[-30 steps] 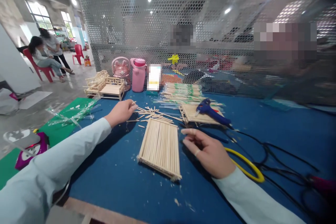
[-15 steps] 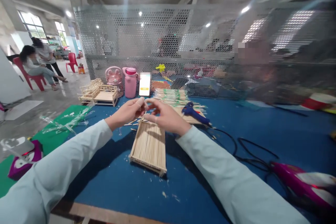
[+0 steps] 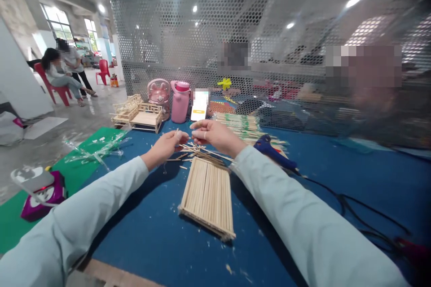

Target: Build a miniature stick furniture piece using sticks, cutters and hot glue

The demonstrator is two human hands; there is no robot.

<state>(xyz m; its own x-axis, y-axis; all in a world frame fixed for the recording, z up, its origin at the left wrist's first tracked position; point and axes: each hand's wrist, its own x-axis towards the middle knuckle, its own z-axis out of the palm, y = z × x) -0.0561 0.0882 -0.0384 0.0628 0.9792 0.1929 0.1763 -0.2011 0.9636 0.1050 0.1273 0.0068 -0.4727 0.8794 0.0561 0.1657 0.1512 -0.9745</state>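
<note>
Both my hands are raised beyond a flat panel of pale wooden sticks [image 3: 208,193], with a small gap between their fingertips. My left hand [image 3: 166,147] is closed in a pinch; a tiny pale tip shows at its fingers, too small to name. Just across from it, my right hand [image 3: 217,136] has its thumb and fingers drawn together, and whatever they hold is hidden. Loose wooden sticks [image 3: 208,154] lie scattered below my hands. The panel rests on the blue tabletop, touched by neither hand.
A blue glue gun [image 3: 274,152] lies at the right, its black cable trailing away. Behind stand a stick-built model [image 3: 138,114], a pink flask [image 3: 180,102], a lit phone [image 3: 200,105] and bundled sticks [image 3: 237,123]. A purple device [image 3: 45,195] sits left. People sit and stand beyond.
My hands have drawn apart from each other and off the panel's far end, showing the loose sticks beneath. The whole view has shifted, so things appear further right.
</note>
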